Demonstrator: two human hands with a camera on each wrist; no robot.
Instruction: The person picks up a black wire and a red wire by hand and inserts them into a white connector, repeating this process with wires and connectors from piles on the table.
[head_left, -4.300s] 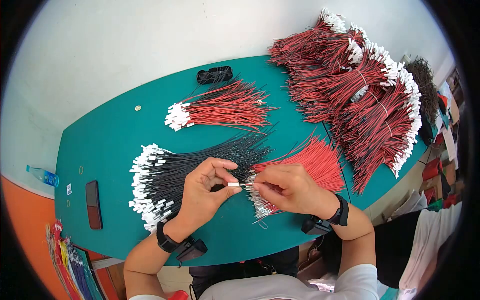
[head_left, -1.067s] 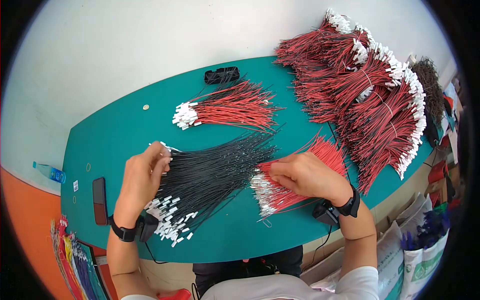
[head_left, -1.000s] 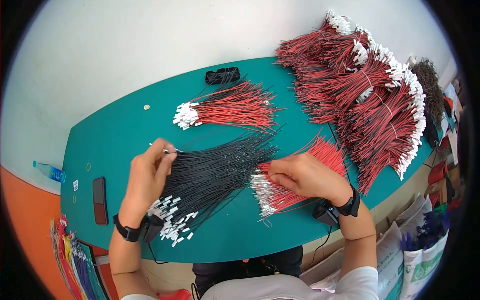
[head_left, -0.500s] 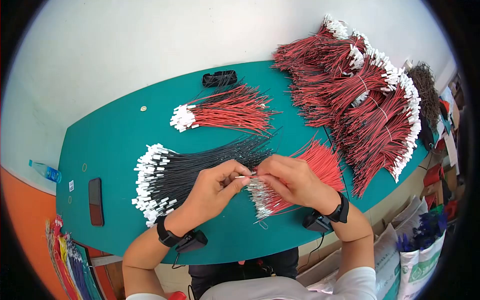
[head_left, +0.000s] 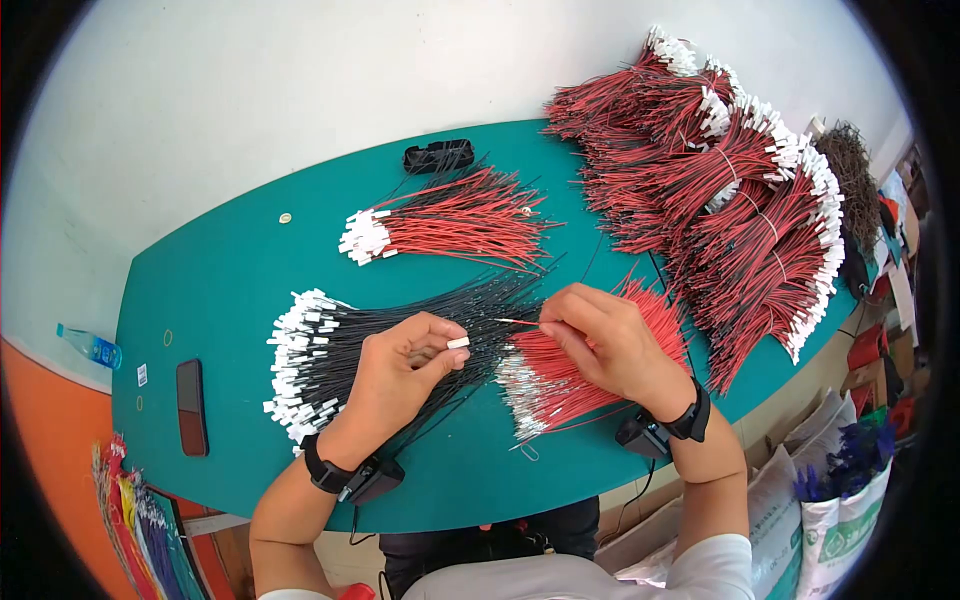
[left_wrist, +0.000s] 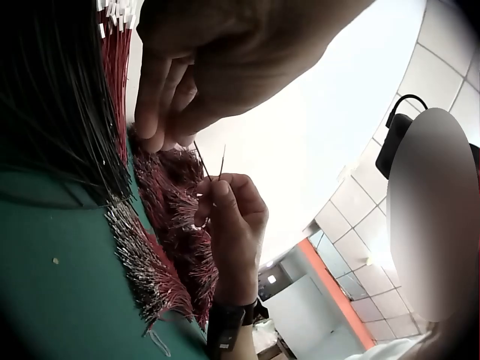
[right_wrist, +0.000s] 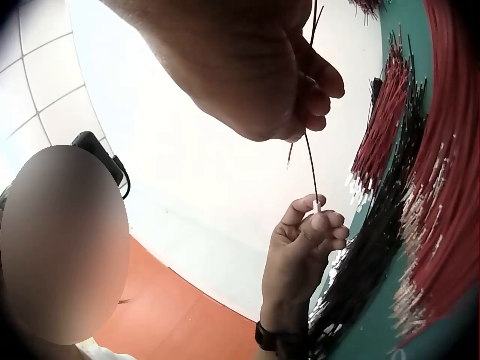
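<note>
My left hand [head_left: 400, 380] pinches a small white connector housing [head_left: 458, 343] between thumb and fingers, over the black wire bundle [head_left: 400, 312]. From the housing a black wire [right_wrist: 310, 165] runs up to my right hand [head_left: 612, 340], as the right wrist view shows. Thumb and index of the right hand also pinch a red wire [head_left: 520, 321], its bare metal tip pointing toward the left hand. Beneath the right hand lies the red wire bundle [head_left: 560, 385], terminal ends to the left. The black bundle carries white connector housings [head_left: 295, 350] at its left end.
A bunch of red and black wires with white housings [head_left: 460, 222] lies further back, beside a black case [head_left: 438, 156]. Large tied wire bundles [head_left: 740, 200] are piled at the right. A phone [head_left: 192, 408] and a bottle [head_left: 90, 346] are at the left on the green table [head_left: 230, 280].
My left hand came from the black bundle's housings to the middle, bringing a white housing. The right hand lifted a red wire from its bundle. The hands met, then drew apart.
</note>
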